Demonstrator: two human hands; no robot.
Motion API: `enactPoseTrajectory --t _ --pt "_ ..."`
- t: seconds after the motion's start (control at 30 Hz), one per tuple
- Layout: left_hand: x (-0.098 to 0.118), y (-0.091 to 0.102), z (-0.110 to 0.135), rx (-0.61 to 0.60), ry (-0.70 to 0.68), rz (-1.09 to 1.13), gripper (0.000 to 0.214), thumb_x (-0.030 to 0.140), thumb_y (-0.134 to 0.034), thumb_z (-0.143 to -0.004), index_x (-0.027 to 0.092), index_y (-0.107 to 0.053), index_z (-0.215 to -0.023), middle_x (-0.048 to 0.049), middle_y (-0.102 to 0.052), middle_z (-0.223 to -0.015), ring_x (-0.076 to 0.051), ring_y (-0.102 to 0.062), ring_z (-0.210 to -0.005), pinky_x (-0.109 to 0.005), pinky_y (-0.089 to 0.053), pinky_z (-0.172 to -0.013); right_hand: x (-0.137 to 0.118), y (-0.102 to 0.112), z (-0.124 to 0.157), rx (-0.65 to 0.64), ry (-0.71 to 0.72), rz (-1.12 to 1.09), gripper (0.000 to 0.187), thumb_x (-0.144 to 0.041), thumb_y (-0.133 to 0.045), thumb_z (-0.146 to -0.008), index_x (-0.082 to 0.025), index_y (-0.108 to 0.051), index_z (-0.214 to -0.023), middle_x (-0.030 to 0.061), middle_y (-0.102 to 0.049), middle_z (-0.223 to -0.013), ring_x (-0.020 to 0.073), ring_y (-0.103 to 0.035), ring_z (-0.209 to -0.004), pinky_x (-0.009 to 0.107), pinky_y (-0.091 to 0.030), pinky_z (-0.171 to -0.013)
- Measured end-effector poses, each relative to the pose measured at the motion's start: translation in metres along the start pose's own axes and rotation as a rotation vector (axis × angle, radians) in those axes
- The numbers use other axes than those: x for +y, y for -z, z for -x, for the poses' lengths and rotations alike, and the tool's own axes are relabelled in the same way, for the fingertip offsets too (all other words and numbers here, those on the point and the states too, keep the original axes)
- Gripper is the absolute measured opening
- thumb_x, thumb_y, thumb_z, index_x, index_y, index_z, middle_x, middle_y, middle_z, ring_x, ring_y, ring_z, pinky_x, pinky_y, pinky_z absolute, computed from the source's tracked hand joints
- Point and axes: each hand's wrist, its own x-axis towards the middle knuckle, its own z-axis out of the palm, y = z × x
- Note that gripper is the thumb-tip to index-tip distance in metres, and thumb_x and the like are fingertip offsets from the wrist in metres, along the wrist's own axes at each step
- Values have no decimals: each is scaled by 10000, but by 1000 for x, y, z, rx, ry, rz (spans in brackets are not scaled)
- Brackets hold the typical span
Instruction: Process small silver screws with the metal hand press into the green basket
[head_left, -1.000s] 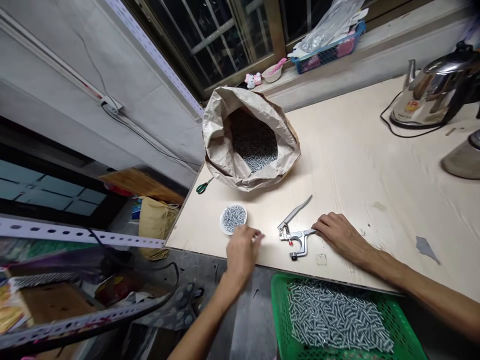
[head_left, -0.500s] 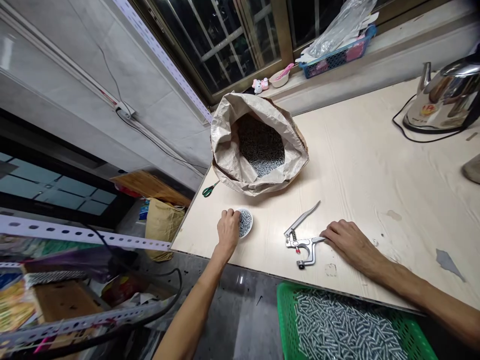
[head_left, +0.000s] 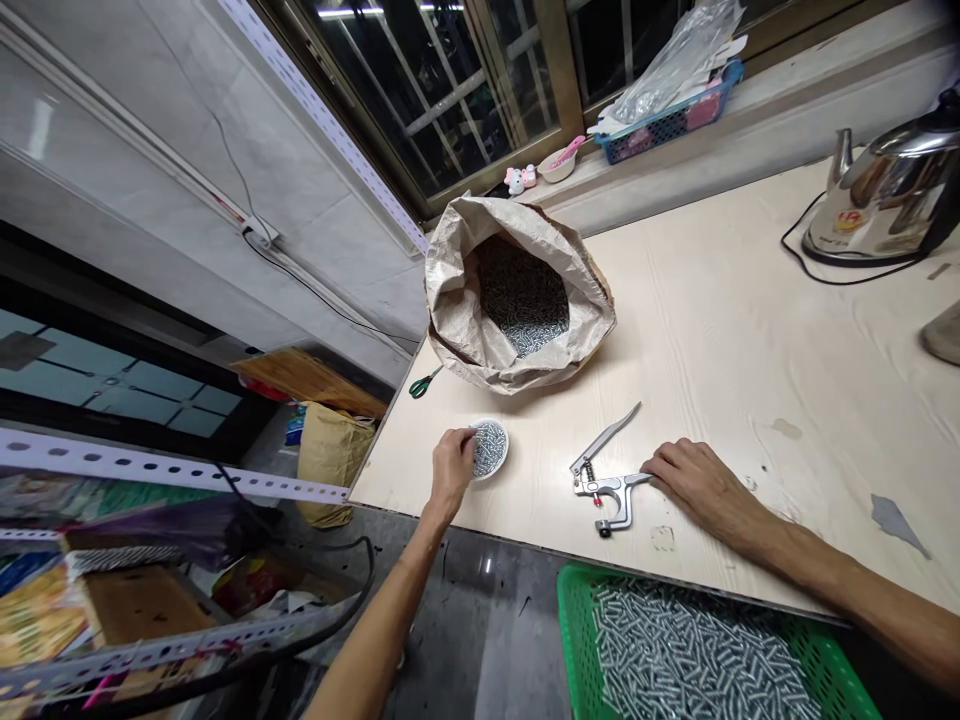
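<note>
My left hand is closed at the left rim of a small white bowl, its fingertips pinched over the edge. Small silvery metal pieces, like screws, fill that bowl. On the table to the right lies a pair of metal hand pliers with a spring between spread handles and a red part near its jaw. The fingers of my right hand are curled over the end of the lower handle, hiding it. Behind the bowl stands an open, rolled-down sack holding many similar metal pieces.
Green-handled scissors lie left of the sack. A green basket of larger metal pieces sits below the table's front edge. An electric kettle with its cord stands far right. The windowsill holds a blue basket.
My left hand has drawn back slightly to the left, showing more of the bowl, which has shifted a little left too. The right hand and the pliers have stayed in place.
</note>
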Motion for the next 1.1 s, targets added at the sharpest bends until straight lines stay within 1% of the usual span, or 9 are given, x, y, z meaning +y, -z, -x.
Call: enactPoseTrajectory --t 0.1,0.2,0.3,0.4,0.6,0.87,0.97,1.03,1.1 --pt "12 4 18 -43 114 260 245 270 -554 -801 145 -684 -966 -84 -712 -937 -188 -649 -803 -316 -521 -754 0 1 0 -9 -6 -7 282 -250 -324 -975 -220 -599 -920 58 -583 -855 198 -463 -783 337 -321 -684" --pt "26 -9 42 -136 51 345 242 292 -571 -789 158 -695 -949 -67 -721 -883 -179 -654 -767 -293 -522 -709 -1 3 -1 -29 -9 -3 285 -262 -323 -978 -220 -600 -926 61 -582 -861 202 -458 -798 339 -321 -694" --pt "35 -28 57 -214 -85 294 200 235 -545 -802 165 -695 -913 -71 -717 -880 -182 -655 -804 -305 -510 -743 -1 5 -2 -45 -20 1 297 -275 -314 -983 -215 -601 -934 65 -580 -863 203 -454 -796 340 -321 -693" --pt "38 -41 60 -246 -144 237 194 229 -533 -823 153 -685 -917 -90 -710 -908 -198 -653 -849 -326 -500 -775 -1 6 -2 -60 -33 -9 294 -278 -317 -983 -210 -600 -937 65 -579 -868 201 -450 -797 340 -323 -698" --pt "37 -39 64 -191 -131 48 260 266 -439 -907 151 -672 -898 -96 -671 -879 -201 -630 -840 -320 -473 -767 -1 8 -3 -63 -21 -4 274 -258 -335 -973 -205 -600 -926 68 -577 -863 201 -440 -794 339 -315 -697" --pt "31 -51 68 -270 -242 -244 277 172 -387 -898 179 -631 -769 -71 -590 -807 -188 -566 -810 -286 -428 -712 -1 7 -3 -73 -23 9 273 -247 -333 -970 -215 -602 -936 68 -582 -866 206 -446 -797 345 -322 -699" --pt "35 -49 66 -232 -209 -75 249 194 -409 -886 171 -639 -793 -83 -615 -829 -197 -579 -827 -312 -447 -739 -1 11 -3 -82 -41 -7 266 -261 -351 -963 -216 -612 -939 71 -592 -880 209 -461 -810 358 -332 -716" --pt "42 -44 63 -242 -72 167 207 255 -472 -858 156 -652 -830 -66 -632 -768 -187 -595 -746 -315 -471 -703 -6 18 -6 -73 -65 -36 245 -301 -392 -953 -213 -614 -1005 79 -603 -932 217 -482 -849 380 -345 -755" --pt "54 -40 60 -298 130 442 222 326 -563 -800 137 -660 -863 -31 -630 -673 -164 -594 -631 -300 -490 -639 -15 25 -15 -44 -91 -105 260 -328 -427 -943 -202 -597 -1094 91 -611 -1000 226 -504 -904 404 -355 -805"
